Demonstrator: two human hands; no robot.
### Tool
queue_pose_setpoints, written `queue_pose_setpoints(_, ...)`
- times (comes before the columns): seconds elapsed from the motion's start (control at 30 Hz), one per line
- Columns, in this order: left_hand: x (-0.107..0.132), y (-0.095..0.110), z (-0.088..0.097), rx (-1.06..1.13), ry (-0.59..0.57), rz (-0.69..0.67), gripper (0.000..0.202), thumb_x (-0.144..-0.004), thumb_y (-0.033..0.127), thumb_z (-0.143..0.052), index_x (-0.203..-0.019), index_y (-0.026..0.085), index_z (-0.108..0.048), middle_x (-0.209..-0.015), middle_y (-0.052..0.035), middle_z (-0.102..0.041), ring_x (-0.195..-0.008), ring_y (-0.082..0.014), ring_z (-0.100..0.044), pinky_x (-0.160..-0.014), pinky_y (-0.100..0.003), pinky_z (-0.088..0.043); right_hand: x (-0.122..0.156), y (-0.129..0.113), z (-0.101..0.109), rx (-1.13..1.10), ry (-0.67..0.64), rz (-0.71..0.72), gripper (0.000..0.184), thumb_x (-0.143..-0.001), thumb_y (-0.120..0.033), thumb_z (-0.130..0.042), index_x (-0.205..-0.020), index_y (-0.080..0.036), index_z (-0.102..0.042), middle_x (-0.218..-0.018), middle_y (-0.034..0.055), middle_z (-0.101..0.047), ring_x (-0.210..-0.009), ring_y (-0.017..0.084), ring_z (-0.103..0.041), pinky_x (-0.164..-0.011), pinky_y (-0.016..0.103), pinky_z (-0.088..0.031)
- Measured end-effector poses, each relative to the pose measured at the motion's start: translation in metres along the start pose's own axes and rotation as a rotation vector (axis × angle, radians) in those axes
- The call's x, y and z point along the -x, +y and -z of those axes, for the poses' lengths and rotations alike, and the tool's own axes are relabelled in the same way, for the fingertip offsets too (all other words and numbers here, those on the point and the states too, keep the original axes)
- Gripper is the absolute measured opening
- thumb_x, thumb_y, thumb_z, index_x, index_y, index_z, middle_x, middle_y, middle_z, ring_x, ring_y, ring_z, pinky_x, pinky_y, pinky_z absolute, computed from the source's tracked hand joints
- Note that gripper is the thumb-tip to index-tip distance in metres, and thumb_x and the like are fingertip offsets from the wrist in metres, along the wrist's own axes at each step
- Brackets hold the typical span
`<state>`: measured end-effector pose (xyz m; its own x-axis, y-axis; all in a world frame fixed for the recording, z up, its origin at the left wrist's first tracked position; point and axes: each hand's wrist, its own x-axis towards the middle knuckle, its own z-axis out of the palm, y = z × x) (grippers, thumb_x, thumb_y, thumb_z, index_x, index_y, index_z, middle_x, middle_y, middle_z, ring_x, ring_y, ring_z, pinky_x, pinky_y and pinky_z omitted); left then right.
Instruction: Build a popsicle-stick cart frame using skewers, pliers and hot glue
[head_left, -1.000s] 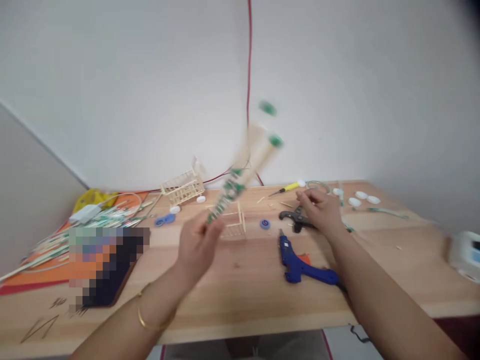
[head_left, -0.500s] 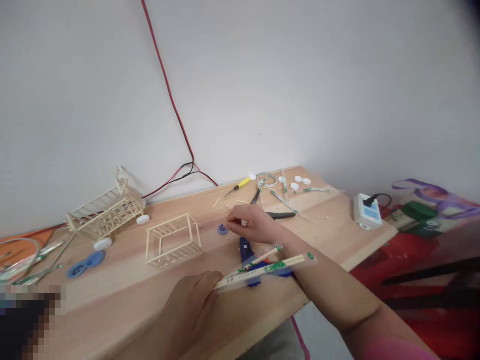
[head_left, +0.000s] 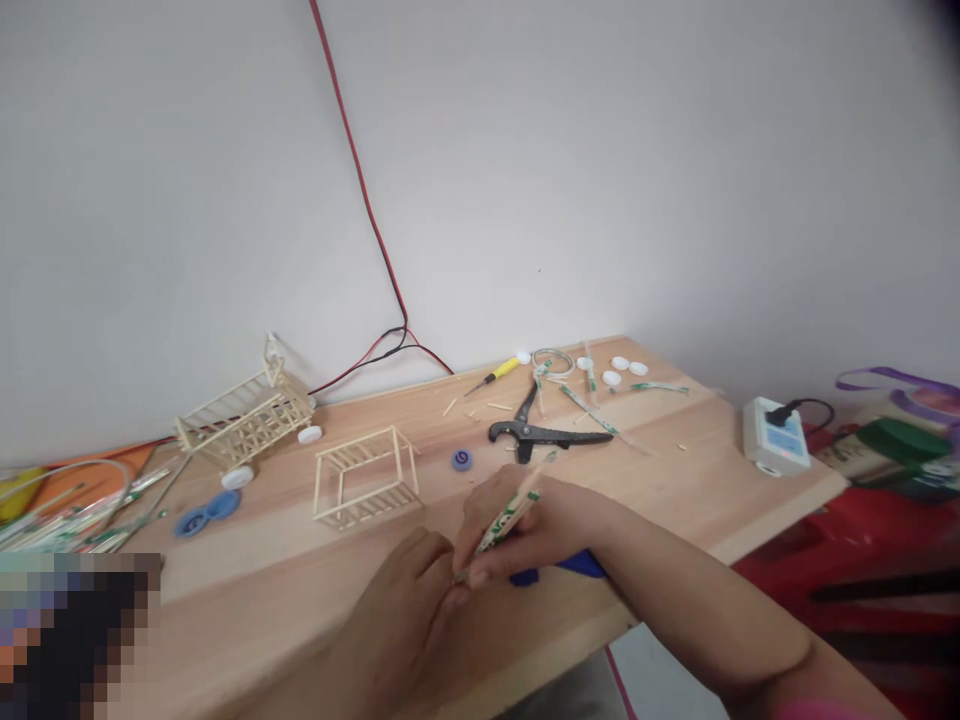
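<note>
Wooden sticks (head_left: 501, 524) slant away and rightward across my right hand (head_left: 547, 528); it and my left hand (head_left: 414, 590) (both equally close) pinch their near end.

Between the left hand (head_left: 405, 605) and the right hand (head_left: 566, 515), one stick bundle (head_left: 506, 522) is counted; the number of its sticks cannot be told. Beyond the left hand, two stick frames (head_left: 367, 502) are found. Three blue caps are counted: two joined caps (head_left: 223, 504) to the left of the left hand, one single cap (head_left: 461, 459) just beyond the right. Farther beyond the right hand, one pair of pliers (head_left: 551, 434), one yellow-handled tool (head_left: 506, 367), one coil (head_left: 553, 373) and five white caps (head_left: 611, 378) are counted. To its right, one white power box (head_left: 776, 440) is seen.
</note>
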<state>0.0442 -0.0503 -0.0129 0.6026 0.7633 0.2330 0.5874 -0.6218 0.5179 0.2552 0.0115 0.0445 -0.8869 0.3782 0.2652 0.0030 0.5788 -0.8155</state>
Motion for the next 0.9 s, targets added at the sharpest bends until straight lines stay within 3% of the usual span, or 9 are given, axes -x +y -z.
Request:
queue_pose_setpoints(0.13,0.004,-0.004,-0.004,-0.021,-0.037,0.035,0.024,-0.086,0.036,-0.052,-0.106,0.025,-0.059,-0.095,-0.0077,-0.061,-0.086,-0.0221,-0.057,-0.075,-0.035,-0.049,0.004,-0.007,0.005,0.180,0.186,0.072,0.021,-0.088,-0.033,-0.053,-0.077,-0.017,-0.061,-0.068,0.0030,-0.061,-0.065,0.013,-0.055,-0.064,0.024,-0.045)
queue_pose_setpoints(0.23,0.005,-0.006,-0.003,0.010,0.008,0.056,0.040,-0.083,0.037,-0.057,-0.121,0.025,-0.053,-0.107,-0.0112,-0.061,-0.095,-0.0250,-0.057,-0.081,-0.038,-0.049,0.003,-0.008,0.001,0.333,0.131,0.104,0.024,-0.087,-0.036,-0.054,-0.071,-0.019,-0.056,-0.066,0.0026,-0.058,-0.065,0.014,-0.053,-0.065,0.025,-0.043)
queue_pose_setpoints(0.37,0.001,-0.003,0.003,0.070,-0.025,-0.010,0.024,-0.086,0.030,-0.050,-0.108,0.024,-0.059,-0.104,-0.0096,-0.063,-0.098,-0.0235,-0.058,-0.083,-0.034,-0.049,-0.004,0.004,-0.013,0.370,-0.029,0.077,0.020,-0.088,-0.035,-0.054,-0.081,-0.018,-0.058,-0.085,0.0061,-0.064,-0.080,0.014,-0.058,-0.072,0.024,-0.044)
queue_pose_setpoints(0.5,-0.001,0.000,0.004,0.125,-0.012,-0.090,0.017,-0.087,0.026,-0.046,-0.095,0.021,-0.060,-0.091,-0.0074,-0.064,-0.084,-0.0192,-0.060,-0.075,-0.028,-0.049,-0.010,0.009,-0.020,0.283,-0.091,0.126,0.019,-0.090,-0.032,-0.053,-0.089,-0.016,-0.062,-0.089,0.0067,-0.067,-0.087,0.014,-0.060,-0.082,0.023,-0.045)
queue_pose_setpoints(0.6,0.001,0.003,0.003,0.164,-0.011,-0.141,0.018,-0.089,0.023,-0.042,-0.097,0.020,-0.058,-0.089,-0.0061,-0.064,-0.082,-0.0173,-0.060,-0.073,-0.026,-0.047,-0.009,0.003,-0.019,0.233,-0.082,0.093,0.020,-0.090,-0.032,-0.052,-0.093,-0.016,-0.065,-0.091,0.0069,-0.069,-0.089,0.014,-0.061,-0.084,0.024,-0.044)
queue_pose_setpoints(0.67,0.002,0.003,0.003,0.164,0.007,-0.119,0.018,-0.090,0.021,-0.041,-0.099,0.020,-0.056,-0.089,-0.0057,-0.064,-0.082,-0.0166,-0.059,-0.072,-0.025,-0.046,-0.007,-0.001,-0.016,0.228,-0.047,-0.017,0.022,-0.089,-0.034,-0.053,-0.094,-0.017,-0.066,-0.092,0.0064,-0.069,-0.088,0.015,-0.062,-0.081,0.025,-0.045)
queue_pose_setpoints(0.77,0.004,0.002,0.003,0.081,0.045,-0.006,0.016,-0.091,0.024,-0.041,-0.083,0.019,-0.053,-0.075,-0.0026,-0.060,-0.070,-0.0148,-0.056,-0.063,-0.024,-0.041,-0.004,-0.001,-0.011,0.189,0.095,-0.170,0.024,-0.087,-0.037,-0.056,-0.095,-0.017,-0.065,-0.087,0.0045,-0.069,-0.079,0.014,-0.063,-0.072,0.023,-0.046)
queue_pose_setpoints(0.9,0.003,0.000,0.004,0.036,0.049,0.103,0.028,-0.093,0.029,-0.041,-0.068,0.018,-0.047,-0.064,-0.0002,-0.055,-0.061,-0.0131,-0.053,-0.057,-0.023,-0.035,-0.002,0.007,-0.003,0.068,0.274,-0.201,0.026,-0.092,-0.037,-0.048,-0.087,-0.015,-0.062,-0.073,0.0016,-0.063,-0.064,0.011,-0.060,-0.060,0.019,-0.045)
